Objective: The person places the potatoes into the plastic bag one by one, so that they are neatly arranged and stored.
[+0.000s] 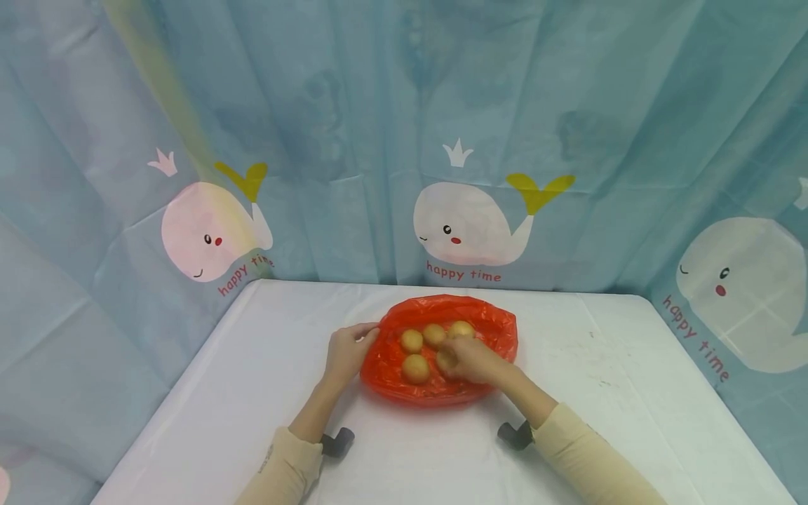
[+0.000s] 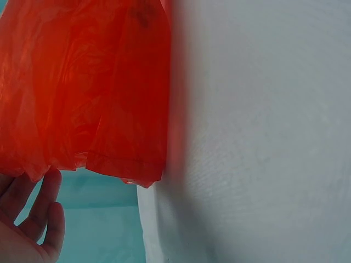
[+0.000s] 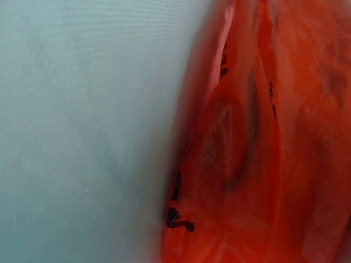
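Observation:
A red plastic bag lies spread wide with its mouth up, several round yellow fruits inside it. At the bag's left rim is my left hand, its thumb and forefinger pinching the edge. The left wrist view shows other fingers of that hand just under the bag's side. My right hand reaches over the near right rim into the bag and grips one fruit, partly covered by the fingers. Only the bag's outer wall, with dark print, fills the right wrist view; the hand is hidden there.
A white cloth covers the table. Behind and beside it hangs a blue curtain with printed whales. Dark wrist-worn devices sit beneath both forearms, near the sleeve cuffs.

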The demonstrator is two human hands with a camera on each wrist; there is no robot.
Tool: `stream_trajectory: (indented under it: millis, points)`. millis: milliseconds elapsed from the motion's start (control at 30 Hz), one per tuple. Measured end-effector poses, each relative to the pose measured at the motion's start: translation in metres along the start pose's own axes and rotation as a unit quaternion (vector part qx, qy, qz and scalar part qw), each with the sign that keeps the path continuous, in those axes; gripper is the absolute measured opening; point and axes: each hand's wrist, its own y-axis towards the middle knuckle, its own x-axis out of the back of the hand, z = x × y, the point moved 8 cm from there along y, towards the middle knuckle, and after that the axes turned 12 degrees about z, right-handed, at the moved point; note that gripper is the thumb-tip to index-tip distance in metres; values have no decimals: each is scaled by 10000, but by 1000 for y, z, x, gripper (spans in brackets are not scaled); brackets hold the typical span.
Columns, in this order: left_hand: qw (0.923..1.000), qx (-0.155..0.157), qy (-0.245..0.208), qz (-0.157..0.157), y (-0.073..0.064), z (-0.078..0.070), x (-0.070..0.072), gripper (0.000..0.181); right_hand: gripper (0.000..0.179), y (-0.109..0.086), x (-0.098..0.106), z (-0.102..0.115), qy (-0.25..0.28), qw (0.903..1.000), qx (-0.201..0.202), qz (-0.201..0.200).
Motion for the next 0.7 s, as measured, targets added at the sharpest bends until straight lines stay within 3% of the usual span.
stream_trajectory:
  millis: [400, 700]
  points:
    - [10000, 39, 55, 15, -2, 0, 0, 27, 34, -3, 1, -1, 24, 9999, -129, -17]
    - [9998, 56, 205, -26, -1, 0, 2, 28, 40, -23, 29, -3, -127, 9966, -365, -731]
